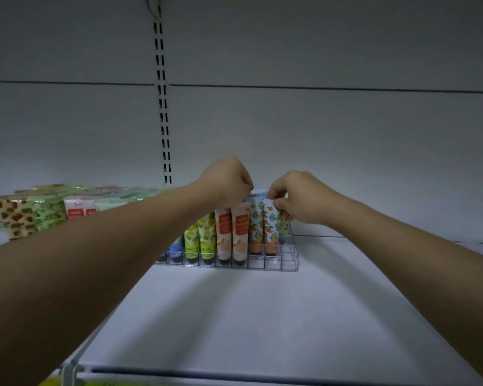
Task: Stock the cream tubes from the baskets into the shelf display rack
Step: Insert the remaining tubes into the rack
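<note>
Both arms reach over white shelf (234, 316) to clear rack (287, 260). Right hand (299, 199): fingers pinch top of orange-print tube (271, 232), standing cap-down in rack near right end. Left hand (229, 181): fingers curled over tube tops behind peach tubes (232, 235); what they hold, cannot tell. Yellow-green tubes (200, 238) further left. More tubes in second rack (48, 210) far left.

You face a pale grey metal back panel (318, 51), split by one thin dark horizontal seam (346, 89). A white slotted metal upright (162, 107) runs down it. Below lies a flat white shelf board (234, 316) with a grey front rail (262, 376). The light is dim.
</note>
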A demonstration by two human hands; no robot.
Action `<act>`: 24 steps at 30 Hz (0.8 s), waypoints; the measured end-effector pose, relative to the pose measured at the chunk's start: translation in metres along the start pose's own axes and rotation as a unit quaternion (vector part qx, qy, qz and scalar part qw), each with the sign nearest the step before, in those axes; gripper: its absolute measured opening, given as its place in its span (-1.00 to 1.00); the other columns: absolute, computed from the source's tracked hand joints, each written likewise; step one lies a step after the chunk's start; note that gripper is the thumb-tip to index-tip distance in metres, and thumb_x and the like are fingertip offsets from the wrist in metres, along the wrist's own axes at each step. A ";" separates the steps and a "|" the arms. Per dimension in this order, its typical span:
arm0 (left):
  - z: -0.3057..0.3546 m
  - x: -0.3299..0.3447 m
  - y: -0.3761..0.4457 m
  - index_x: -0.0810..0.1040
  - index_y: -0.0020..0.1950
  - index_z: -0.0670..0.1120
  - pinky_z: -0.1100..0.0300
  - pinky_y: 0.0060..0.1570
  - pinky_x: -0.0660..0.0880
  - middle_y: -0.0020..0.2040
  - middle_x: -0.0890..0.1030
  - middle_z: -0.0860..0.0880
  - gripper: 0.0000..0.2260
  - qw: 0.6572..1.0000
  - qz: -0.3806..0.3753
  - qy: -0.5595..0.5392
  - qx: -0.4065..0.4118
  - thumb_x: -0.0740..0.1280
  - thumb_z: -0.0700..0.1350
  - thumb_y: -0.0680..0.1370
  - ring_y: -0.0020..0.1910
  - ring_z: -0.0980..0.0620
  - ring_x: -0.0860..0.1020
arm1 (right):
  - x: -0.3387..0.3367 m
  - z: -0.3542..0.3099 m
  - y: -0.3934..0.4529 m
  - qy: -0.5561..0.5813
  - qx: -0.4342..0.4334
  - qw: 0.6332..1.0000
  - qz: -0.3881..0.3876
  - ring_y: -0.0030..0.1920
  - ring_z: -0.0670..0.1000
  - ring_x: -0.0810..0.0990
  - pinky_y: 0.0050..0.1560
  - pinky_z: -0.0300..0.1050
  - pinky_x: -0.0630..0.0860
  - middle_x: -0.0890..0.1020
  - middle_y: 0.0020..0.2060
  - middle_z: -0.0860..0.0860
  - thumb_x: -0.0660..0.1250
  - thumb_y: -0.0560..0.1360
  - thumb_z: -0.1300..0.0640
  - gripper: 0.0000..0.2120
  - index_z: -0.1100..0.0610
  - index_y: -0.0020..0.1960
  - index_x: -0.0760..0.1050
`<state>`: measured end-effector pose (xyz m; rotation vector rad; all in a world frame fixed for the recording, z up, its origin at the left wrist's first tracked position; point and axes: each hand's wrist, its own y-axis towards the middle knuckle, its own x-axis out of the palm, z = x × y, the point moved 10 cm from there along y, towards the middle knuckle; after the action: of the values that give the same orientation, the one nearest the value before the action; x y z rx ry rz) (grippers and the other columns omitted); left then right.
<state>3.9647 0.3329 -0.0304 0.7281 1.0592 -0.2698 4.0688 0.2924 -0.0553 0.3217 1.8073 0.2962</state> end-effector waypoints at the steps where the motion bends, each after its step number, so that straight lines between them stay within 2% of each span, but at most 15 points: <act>1: -0.001 -0.001 -0.003 0.66 0.13 -0.08 0.22 -0.12 0.44 0.12 0.65 -0.04 -0.77 1.000 -0.005 0.004 -0.003 0.25 -0.20 0.57 -0.01 0.02 0.57 | -0.001 -0.001 -0.001 -0.022 0.000 1.000 -0.011 -0.12 0.01 0.57 0.04 -0.14 0.51 0.65 0.05 0.10 0.32 0.56 0.21 -0.80 0.13 0.16 0.61; 4: -0.006 -0.010 -0.014 0.59 0.25 -0.04 0.18 -0.10 0.44 0.16 0.61 -0.03 -0.73 0.999 -0.017 0.024 -0.017 0.27 -0.10 0.57 -0.04 0.03 0.51 | -0.015 -0.010 -0.008 -0.062 0.003 0.998 -0.010 0.12 0.06 0.53 0.07 -0.17 0.37 0.58 0.16 0.07 0.30 0.58 0.13 -0.70 0.09 0.30 0.51; 8: -0.015 -0.031 -0.035 0.49 0.34 0.05 0.05 0.17 0.47 0.26 0.55 -0.02 -0.66 0.997 -0.012 0.064 -0.037 0.24 0.06 0.58 0.17 -0.04 0.51 | -0.037 -0.036 -0.022 -0.066 -0.004 0.998 -0.006 0.02 0.04 0.51 0.02 -0.14 0.40 0.57 0.00 0.02 0.27 0.58 0.07 -0.72 0.05 0.28 0.49; 12: -0.019 -0.052 -0.076 0.46 0.35 0.11 -0.04 0.25 0.44 0.31 0.52 0.00 -0.63 0.996 -0.014 0.065 -0.055 0.20 0.16 0.57 0.26 -0.07 0.48 | -0.046 -0.074 -0.049 -0.040 -0.014 0.999 -0.020 -0.02 0.02 0.51 -0.01 -0.16 0.41 0.58 0.00 0.00 0.27 0.58 0.01 -0.75 0.05 0.21 0.54; 17: -0.031 -0.064 -0.158 0.51 0.30 0.11 0.01 0.17 0.49 0.25 0.56 0.00 -0.67 0.999 -0.006 -0.011 -0.050 0.24 0.13 0.56 0.16 -0.06 0.54 | -0.035 -0.129 -0.090 0.059 -0.041 0.997 -0.010 -0.08 0.03 0.61 0.00 -0.08 0.55 0.66 -0.05 -0.01 0.23 0.59 -0.05 -0.79 0.00 0.04 0.58; 20: -0.043 -0.069 -0.211 0.56 0.23 0.06 0.09 0.07 0.52 0.11 0.63 0.00 -0.73 0.997 0.005 -0.062 -0.043 0.28 0.07 0.55 0.05 -0.04 0.58 | -0.028 -0.169 -0.123 0.107 -0.068 0.992 0.000 -0.12 0.02 0.60 -0.03 -0.06 0.53 0.64 -0.12 0.00 0.23 0.59 -0.03 -0.81 0.02 -0.06 0.56; 22: -0.058 -0.065 -0.250 0.60 0.12 0.07 0.12 0.01 0.51 -0.01 0.63 0.03 -0.80 0.992 0.014 -0.106 -0.066 0.30 0.05 0.55 -0.04 -0.01 0.59 | -0.015 -0.189 -0.151 0.142 -0.070 0.987 -0.009 -0.12 -0.03 0.57 -0.05 -0.06 0.51 0.62 -0.13 -0.02 0.24 0.60 -0.01 -0.80 0.06 -0.02 0.59; 24: -0.080 -0.056 -0.290 0.62 0.05 0.06 0.18 -0.06 0.48 -0.10 0.62 0.06 -0.85 0.985 0.030 -0.137 -0.102 0.30 0.02 0.54 -0.12 0.04 0.57 | 0.009 -0.201 -0.180 0.181 -0.066 0.980 -0.038 -0.14 -0.11 0.57 -0.09 -0.15 0.51 0.61 -0.14 -0.09 0.24 0.60 0.00 -0.79 0.06 0.04 0.60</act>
<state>3.7281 0.1641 -0.1248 0.5206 0.7871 -0.1990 3.8605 0.1215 -0.0780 0.1069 2.1398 0.4417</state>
